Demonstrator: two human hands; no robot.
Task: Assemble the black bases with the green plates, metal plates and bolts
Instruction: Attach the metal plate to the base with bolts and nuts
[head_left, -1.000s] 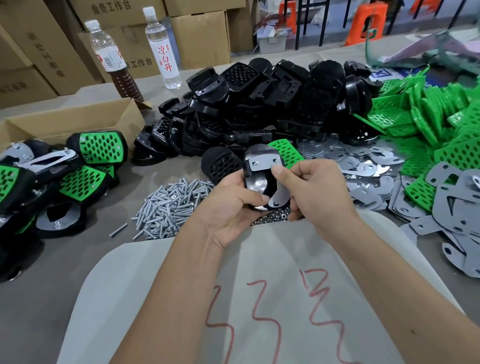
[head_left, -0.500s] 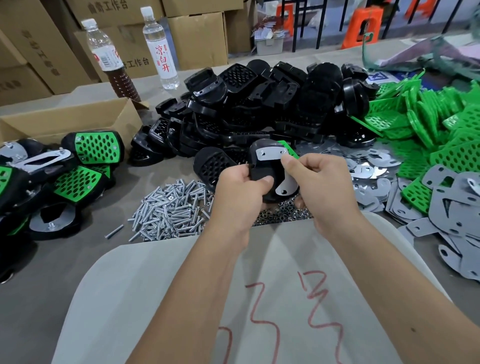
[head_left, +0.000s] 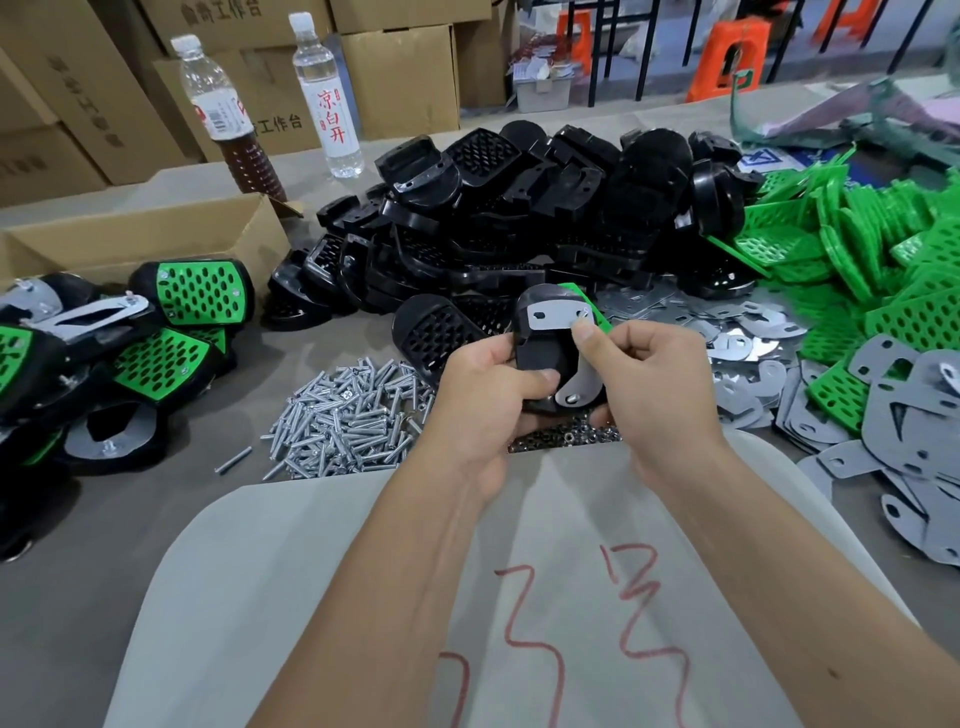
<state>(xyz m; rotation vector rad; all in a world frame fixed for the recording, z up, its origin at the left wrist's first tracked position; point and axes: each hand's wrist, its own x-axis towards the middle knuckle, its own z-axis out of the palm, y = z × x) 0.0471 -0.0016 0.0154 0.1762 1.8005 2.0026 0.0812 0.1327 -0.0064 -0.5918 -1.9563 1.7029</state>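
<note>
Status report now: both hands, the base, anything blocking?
Left hand grips the base. Right hand fingers pinch at the metal plate near its top bolt. Nothing blocking; bolt pile lies beside.

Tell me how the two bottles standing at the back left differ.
The left bottle holds dark brown liquid in its lower half; the right bottle holds clear liquid. The left bottle's label is white with red marks; the right bottle's label bears red Chinese characters. The left bottle stands nearer the open cardboard box. Both are upright, capped clear plastic.
</note>
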